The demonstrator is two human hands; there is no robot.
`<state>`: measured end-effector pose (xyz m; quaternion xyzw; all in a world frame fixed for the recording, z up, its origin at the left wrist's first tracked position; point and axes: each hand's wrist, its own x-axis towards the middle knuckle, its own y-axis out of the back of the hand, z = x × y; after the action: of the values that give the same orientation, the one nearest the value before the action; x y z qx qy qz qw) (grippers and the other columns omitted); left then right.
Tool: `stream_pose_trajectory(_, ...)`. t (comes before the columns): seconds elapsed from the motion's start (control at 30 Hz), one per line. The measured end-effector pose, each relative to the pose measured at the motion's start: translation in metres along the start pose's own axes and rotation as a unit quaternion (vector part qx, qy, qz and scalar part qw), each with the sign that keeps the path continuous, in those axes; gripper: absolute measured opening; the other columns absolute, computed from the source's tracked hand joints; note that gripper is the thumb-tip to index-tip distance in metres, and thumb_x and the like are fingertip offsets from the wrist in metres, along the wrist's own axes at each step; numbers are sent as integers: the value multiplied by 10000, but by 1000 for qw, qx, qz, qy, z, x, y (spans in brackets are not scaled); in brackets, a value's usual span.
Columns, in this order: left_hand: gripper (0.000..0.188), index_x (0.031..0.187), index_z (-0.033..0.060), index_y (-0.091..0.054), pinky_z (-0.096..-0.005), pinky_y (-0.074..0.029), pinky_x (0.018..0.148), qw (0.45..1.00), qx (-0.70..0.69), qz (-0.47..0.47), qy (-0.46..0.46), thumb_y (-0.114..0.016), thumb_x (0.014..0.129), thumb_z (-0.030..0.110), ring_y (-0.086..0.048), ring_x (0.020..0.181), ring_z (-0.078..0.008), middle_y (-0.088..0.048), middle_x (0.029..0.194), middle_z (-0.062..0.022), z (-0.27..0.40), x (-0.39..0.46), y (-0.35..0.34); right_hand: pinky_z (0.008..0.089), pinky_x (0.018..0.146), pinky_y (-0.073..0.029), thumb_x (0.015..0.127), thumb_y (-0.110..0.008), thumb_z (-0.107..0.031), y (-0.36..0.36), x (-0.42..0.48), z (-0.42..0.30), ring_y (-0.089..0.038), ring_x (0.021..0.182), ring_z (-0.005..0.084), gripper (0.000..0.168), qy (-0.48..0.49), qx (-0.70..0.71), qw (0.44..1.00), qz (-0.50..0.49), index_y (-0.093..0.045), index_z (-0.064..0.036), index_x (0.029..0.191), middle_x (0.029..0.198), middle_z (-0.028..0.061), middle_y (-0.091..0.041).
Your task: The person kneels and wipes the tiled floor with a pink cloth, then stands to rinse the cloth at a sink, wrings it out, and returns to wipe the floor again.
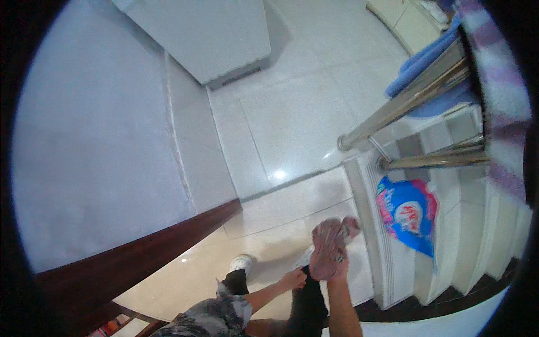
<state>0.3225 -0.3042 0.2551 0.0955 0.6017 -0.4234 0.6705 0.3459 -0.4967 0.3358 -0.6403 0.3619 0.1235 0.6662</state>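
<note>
My right hand (341,271) grips a crumpled, wet-looking brownish-pink cloth (330,244), whose loose end sticks out to the right. To its left, my left hand (293,279) is curled beside the black trouser leg (306,299); whether its fingers pinch anything is hidden. A pale strip, too blurred to name, shows between that hand and the cloth. One white shoe (242,262) stands on the tiled landing (269,227) at the left, below another black trouser leg. A grey patterned sleeve (219,311) covers my upper left arm.
A blue and pink plastic bag (408,210) bearing writing lies on the stairs (446,236), right of my hands. Metal rails (408,101) hold a blue cloth (425,63). A white cabinet-like box (210,38) stands ahead beside the wall (101,139). Dark wood trim (160,244) runs along the left.
</note>
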Motion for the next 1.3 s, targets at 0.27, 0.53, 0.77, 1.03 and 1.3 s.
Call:
stream_pose_trajectory(0.27,265,1039,21,-566,-310,-483,762,980,-40,34,-192,-539,885,234,-576,852,-157,-605,909,-71,155,-159,-47,372,987,-363,893,-479,-276,-199,-84,-44,-462,1132,262,381,-66,-100,992,-41,-480,-44,1195,1207,118,-505)
stream_pose_trajectory(0.53,266,1087,-9,-526,-325,-482,745,909,-63,213,-354,-463,917,185,-585,814,-183,-608,936,-98,382,-238,-38,403,945,-404,923,-385,-318,-367,-25,-74,-507,1093,285,427,-169,-43,952,-252,-470,-24,1222,1199,131,-530)
stream_pose_trajectory(0.77,266,1132,-8,-486,-297,-504,712,879,-172,210,-392,-426,923,145,-610,806,-193,-617,958,-129,522,-290,61,378,1030,-304,934,-363,-277,-569,62,-54,-428,1178,255,421,-96,-62,934,-338,-422,-27,1268,1291,120,-450)
stream_pose_trajectory(1.03,275,1126,14,-508,-294,-493,744,864,-121,169,-459,-465,924,196,-595,822,-167,-612,973,-118,759,-307,116,368,1000,-334,943,-340,-224,-708,263,-98,-446,1150,248,393,8,-15,948,-317,-414,-26,1274,1281,111,-460)
stream_pose_trajectory(1.3,359,1173,34,-490,-309,-451,826,859,-2,73,-506,-464,931,297,-549,942,-171,-567,1048,-85,990,-326,95,391,892,-425,918,-396,-253,-841,346,-167,-529,1021,257,319,130,-24,948,-289,-525,-60,1135,1122,101,-563)
